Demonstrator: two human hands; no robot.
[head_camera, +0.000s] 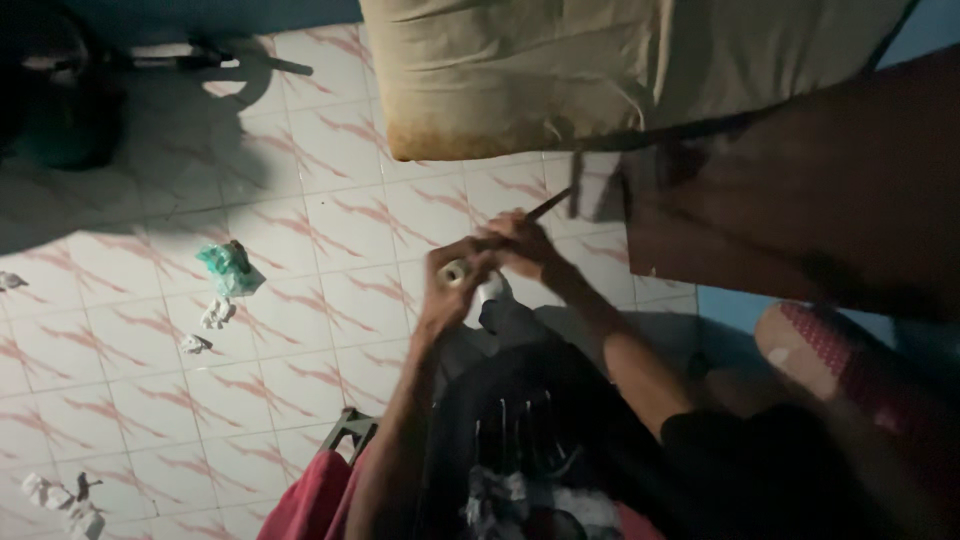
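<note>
While the tiled floor (330, 220) spreads wide beneath and to the left of both hands, a tan cushion (520, 80) hangs above them and a dark brown panel (800, 200) stands off to their right. Below the hands lies a dark garment (530, 420) over the person's lap, seemingly as a support for the work. Crumpled scraps of paper and a green plastic wad (230, 268) lie well to the left of the hands, apart from them. The left hand (445, 295) is curled closed around a small pale cylinder (457, 272), its round end turned toward the camera, probably to keep it steady. Just right of it, touching or nearly so, the right hand (520, 245) pinches a thin stick-like tool (550, 205) that slants up and away, its near end angled toward the cylinder.
</note>
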